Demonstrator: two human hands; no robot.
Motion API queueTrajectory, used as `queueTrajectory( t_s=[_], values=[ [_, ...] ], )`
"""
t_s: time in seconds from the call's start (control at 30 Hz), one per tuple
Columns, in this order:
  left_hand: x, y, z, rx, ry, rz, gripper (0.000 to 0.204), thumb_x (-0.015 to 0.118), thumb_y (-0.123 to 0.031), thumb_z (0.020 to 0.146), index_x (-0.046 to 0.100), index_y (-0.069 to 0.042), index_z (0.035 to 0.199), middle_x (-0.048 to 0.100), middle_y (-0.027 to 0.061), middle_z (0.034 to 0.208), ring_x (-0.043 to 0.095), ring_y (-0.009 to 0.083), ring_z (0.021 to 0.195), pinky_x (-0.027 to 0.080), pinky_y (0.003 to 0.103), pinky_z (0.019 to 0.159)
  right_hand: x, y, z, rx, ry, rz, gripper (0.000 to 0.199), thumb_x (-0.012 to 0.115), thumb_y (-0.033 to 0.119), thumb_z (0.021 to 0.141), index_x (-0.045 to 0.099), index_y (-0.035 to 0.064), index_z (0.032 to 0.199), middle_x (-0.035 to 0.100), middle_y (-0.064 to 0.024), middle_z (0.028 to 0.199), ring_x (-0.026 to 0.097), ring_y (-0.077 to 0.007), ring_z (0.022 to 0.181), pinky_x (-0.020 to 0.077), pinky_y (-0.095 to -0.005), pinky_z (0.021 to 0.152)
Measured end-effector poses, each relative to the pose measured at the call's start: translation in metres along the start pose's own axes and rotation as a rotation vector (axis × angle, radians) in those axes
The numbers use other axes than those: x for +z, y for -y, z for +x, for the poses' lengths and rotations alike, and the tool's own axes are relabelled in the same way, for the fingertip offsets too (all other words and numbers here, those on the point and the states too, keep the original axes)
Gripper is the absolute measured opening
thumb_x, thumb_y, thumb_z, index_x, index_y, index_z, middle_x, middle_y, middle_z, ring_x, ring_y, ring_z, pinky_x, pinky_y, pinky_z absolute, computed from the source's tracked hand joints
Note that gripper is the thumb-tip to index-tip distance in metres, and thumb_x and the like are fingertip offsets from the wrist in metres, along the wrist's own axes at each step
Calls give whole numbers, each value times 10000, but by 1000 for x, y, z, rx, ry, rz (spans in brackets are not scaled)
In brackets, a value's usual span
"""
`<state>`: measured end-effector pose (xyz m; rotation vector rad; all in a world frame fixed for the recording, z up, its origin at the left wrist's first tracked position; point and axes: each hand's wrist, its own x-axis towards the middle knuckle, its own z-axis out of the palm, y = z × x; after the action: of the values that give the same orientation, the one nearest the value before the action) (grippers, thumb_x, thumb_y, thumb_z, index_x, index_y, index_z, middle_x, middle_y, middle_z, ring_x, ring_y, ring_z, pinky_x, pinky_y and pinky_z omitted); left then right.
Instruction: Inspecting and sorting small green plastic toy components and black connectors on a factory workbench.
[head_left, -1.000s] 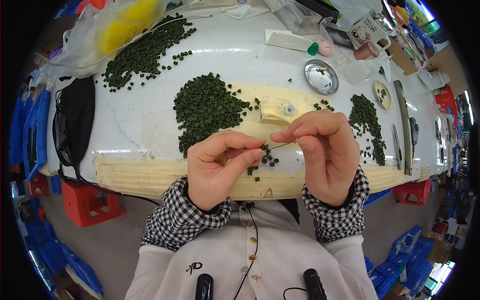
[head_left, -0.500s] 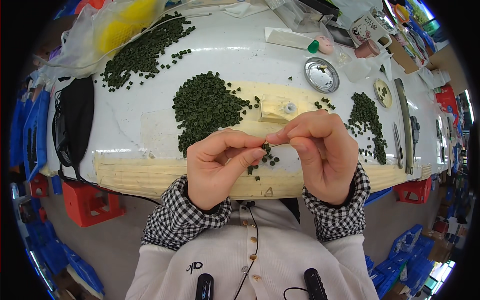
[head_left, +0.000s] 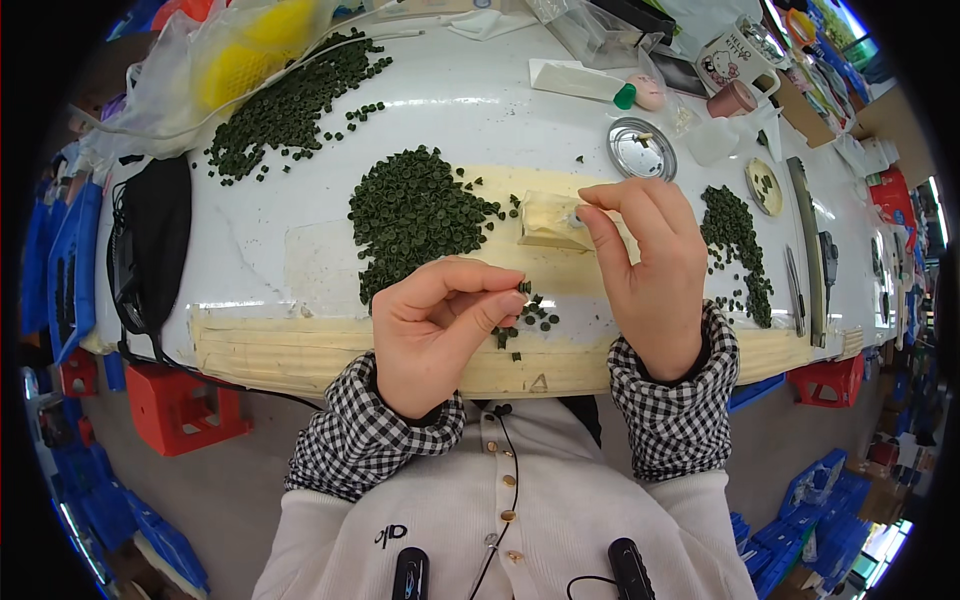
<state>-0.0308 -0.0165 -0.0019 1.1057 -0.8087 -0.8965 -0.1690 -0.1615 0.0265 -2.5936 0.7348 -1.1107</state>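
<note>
My left hand (head_left: 440,330) hovers over the table's front edge, thumb and forefinger pinched on a small green bead (head_left: 523,289). Just beneath it lie a few loose green beads (head_left: 535,318). My right hand (head_left: 650,270) reaches farther in, and its thumb and forefinger pinch the right end of a small pale yellow block (head_left: 548,220) lying on the table. Whether something thin is also held there is too small to tell. A dense pile of green beads (head_left: 415,210) sits left of the block.
More green beads lie at the far left (head_left: 290,100) and right (head_left: 735,240). Also on the white table (head_left: 250,260): a black pouch (head_left: 155,240), a round metal lid (head_left: 640,150), a small dish (head_left: 765,185), a mug (head_left: 735,60) and a plastic bag (head_left: 200,60). A red crate (head_left: 175,405) stands below.
The two hands were pinched close together over the front edge. My right hand has moved up and away to the yellow block, while the left hand stays put.
</note>
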Motion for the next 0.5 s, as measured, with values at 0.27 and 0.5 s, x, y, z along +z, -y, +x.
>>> queueTrajectory(
  t_s=[0.27, 0.5],
  values=[
    [-2, 1, -1, 13, -26, -75, 174, 623, 78, 887, 651, 58, 1057, 682, 98, 940, 662, 118, 863, 542, 229, 775, -15, 33, -30, 118, 117, 415, 294, 697, -61, 770, 700, 2, 1057, 627, -100, 888, 586, -228, 755, 476, -300, 652],
    [-3, 5, 0, 58, -1, -94, 175, 616, 94, 884, 648, 68, 1054, 667, 119, 983, 655, 132, 866, 540, 237, 757, -4, 40, -42, 131, 168, 539, 356, 678, -43, 807, 679, 15, 1158, 646, -97, 932, 599, -216, 781, 493, -288, 674]
  ],
)
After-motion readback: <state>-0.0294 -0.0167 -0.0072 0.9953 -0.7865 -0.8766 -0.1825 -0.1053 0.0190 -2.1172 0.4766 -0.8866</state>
